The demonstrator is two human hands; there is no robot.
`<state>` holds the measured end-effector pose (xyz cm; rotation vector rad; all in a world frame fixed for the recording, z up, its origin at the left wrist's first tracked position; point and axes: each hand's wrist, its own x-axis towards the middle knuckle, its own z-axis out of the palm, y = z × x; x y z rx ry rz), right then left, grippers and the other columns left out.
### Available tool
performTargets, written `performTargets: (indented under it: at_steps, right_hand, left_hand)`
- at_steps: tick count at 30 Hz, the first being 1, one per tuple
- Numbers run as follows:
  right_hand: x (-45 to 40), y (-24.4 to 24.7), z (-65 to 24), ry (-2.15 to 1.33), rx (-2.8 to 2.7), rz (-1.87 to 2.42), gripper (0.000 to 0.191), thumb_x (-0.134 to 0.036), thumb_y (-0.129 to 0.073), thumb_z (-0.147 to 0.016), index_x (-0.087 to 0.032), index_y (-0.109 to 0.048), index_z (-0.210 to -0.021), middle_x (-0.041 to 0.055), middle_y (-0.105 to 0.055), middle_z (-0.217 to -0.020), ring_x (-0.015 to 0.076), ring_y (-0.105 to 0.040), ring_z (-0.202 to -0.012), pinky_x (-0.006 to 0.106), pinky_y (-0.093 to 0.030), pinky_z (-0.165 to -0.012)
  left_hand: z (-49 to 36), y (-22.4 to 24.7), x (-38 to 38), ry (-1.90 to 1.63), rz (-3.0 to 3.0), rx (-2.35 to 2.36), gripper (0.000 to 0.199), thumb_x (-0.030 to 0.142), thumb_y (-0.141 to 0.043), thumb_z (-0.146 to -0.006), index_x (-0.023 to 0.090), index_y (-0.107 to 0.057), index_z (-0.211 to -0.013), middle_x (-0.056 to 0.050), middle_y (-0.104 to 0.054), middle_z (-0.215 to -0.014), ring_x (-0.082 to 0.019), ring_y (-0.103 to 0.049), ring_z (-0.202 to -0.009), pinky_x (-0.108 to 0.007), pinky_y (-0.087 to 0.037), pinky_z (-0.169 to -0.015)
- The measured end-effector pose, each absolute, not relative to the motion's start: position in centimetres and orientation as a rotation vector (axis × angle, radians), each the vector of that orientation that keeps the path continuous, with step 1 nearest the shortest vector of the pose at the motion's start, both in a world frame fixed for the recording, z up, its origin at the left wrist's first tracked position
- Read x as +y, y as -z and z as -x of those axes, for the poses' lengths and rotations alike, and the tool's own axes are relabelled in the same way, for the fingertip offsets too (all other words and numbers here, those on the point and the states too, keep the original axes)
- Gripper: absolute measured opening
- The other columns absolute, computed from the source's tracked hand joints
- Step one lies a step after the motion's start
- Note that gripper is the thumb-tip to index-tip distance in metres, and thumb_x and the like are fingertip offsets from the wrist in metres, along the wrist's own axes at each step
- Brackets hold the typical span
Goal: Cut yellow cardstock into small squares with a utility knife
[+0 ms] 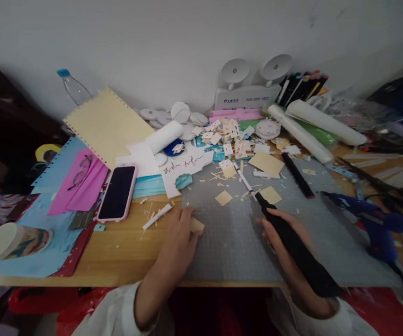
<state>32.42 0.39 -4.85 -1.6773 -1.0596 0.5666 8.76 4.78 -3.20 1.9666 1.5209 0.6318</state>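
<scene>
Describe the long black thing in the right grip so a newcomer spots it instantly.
Start at the grey mat on the wooden desk. Over its right half, the right grip holds a long black tool, narrow tip pointing away toward the white pen. Unlike the loose black marker farther back, it is longer, thicker and held.

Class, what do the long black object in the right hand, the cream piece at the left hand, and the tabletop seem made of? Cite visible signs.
Long black object: possibly plastic, matt; uniformly dark, with no clear metallic glint.
Cream piece: likely paper or card, matt; looks flat and straight-edged.
Tabletop: wood or wood-look laminate, smooth; brown with visible grain.
</scene>
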Motion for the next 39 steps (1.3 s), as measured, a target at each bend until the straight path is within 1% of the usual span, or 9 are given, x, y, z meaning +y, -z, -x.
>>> performTargets:
  at_steps: [10,13,16,19,24,28,32,36,39]
  right_hand:
    - [0.3,4.9,-32.5,-0.549,-1.064,1.748,0.043,-0.052,-0.067,-0.079,-0.026,-0.065,-0.113,0.0048,-0.071,-0.092,0.0161,-0.06,-0.062,0.033,-0.049,-0.058]
    - [0.3,5.2,-32.6,-0.522,-1.069,1.756,0.041,-0.051,-0.068,-0.08,-0.026,-0.066,-0.112,0.005,-0.071,-0.092,0.0159,-0.06,-0.063,0.033,-0.05,-0.061]
    - [0.3,5.3,-32.6,-0.497,-1.096,1.742,0.04,-0.05,-0.068,-0.08,-0.026,-0.066,-0.112,0.0047,-0.071,-0.092,0.0161,-0.061,-0.064,0.034,-0.052,-0.063]
    - [0.2,4.5,-32.0,-0.473,-1.134,1.712,0.034,-0.045,-0.069,-0.081,-0.025,-0.066,-0.109,0.0041,-0.071,-0.091,0.0162,-0.063,-0.066,0.033,-0.054,-0.064]
    - [0.7,1.7,-29.6,-0.59,-1.328,1.45,0.021,-0.03,-0.067,-0.084,-0.029,-0.063,-0.105,-0.0013,-0.072,-0.081,0.0137,-0.066,-0.063,0.026,-0.057,-0.06]
    - [1.4,0.2,-27.9,-0.715,-1.511,1.197,0.029,-0.025,-0.068,-0.082,-0.031,-0.059,-0.108,-0.0031,-0.072,-0.082,0.0136,-0.069,-0.067,0.022,-0.058,-0.059]
    - [1.5,0.7,-28.2,-0.668,-1.583,1.205,0.025,-0.019,-0.066,-0.082,-0.03,-0.058,-0.102,-0.0043,-0.067,-0.077,0.0125,-0.066,-0.062,0.021,-0.056,-0.056]
    - [2.4,0.9,-30.9,-0.393,-1.587,1.309,0.022,-0.019,-0.068,-0.08,-0.028,-0.061,-0.099,-0.0018,-0.067,-0.082,0.0148,-0.065,-0.069,0.027,-0.056,-0.064]
    - [4.4,0.1,-33.2,-0.202,-1.518,1.358,0.026,-0.02,-0.072,-0.078,-0.026,-0.062,-0.101,-0.0006,-0.066,-0.086,0.0157,-0.064,-0.074,0.031,-0.055,-0.071]
  left_hand:
    - [-8.1,2.7,6.4,-0.548,-1.926,1.429,0.038,0.002,-0.063,-0.072,0.019,-0.053,-0.104,-0.004,-0.057,-0.101,-0.022,-0.055,-0.096,-0.038,-0.046,-0.084]
    - [-7.9,2.7,6.6,-0.572,-1.88,1.404,0.037,0.002,-0.062,-0.07,0.02,-0.054,-0.102,-0.001,-0.055,-0.093,-0.019,-0.052,-0.087,-0.034,-0.044,-0.079]
    - [-7.9,2.6,6.4,-0.676,-1.696,1.35,0.029,0.007,-0.061,-0.074,0.02,-0.054,-0.098,0.002,-0.051,-0.084,-0.015,-0.051,-0.076,-0.029,-0.043,-0.071]
    - [-8.1,1.9,5.9,-0.798,-1.405,1.242,0.02,0.016,-0.066,-0.076,0.019,-0.054,-0.092,0.002,-0.051,-0.083,-0.012,-0.054,-0.075,-0.024,-0.045,-0.066]
    - [-8.7,-0.2,4.9,-0.87,-1.171,1.125,0.023,0.023,-0.076,-0.071,0.016,-0.056,-0.082,0.001,-0.056,-0.078,-0.01,-0.057,-0.07,-0.02,-0.046,-0.062]
    - [-9.6,-1.1,4.3,-0.831,-1.103,1.036,0.023,0.024,-0.076,-0.073,0.016,-0.055,-0.077,0.001,-0.06,-0.072,-0.009,-0.058,-0.065,-0.018,-0.046,-0.058]
    - [-10.3,-1.0,4.2,-0.816,-1.16,1.008,0.019,0.027,-0.072,-0.078,0.016,-0.057,-0.077,0.0,-0.061,-0.073,-0.01,-0.059,-0.067,-0.019,-0.047,-0.06]
    - [-10.7,-0.3,5.8,-0.796,-1.514,1.047,0.016,0.03,-0.059,-0.091,0.016,-0.06,-0.082,-0.001,-0.063,-0.075,-0.013,-0.061,-0.069,-0.023,-0.05,-0.064]
    - [-11.6,0.4,8.2,-0.734,-1.978,1.18,0.014,0.029,-0.06,-0.091,0.016,-0.063,-0.097,-0.006,-0.064,-0.093,-0.018,-0.062,-0.083,-0.032,-0.051,-0.078]
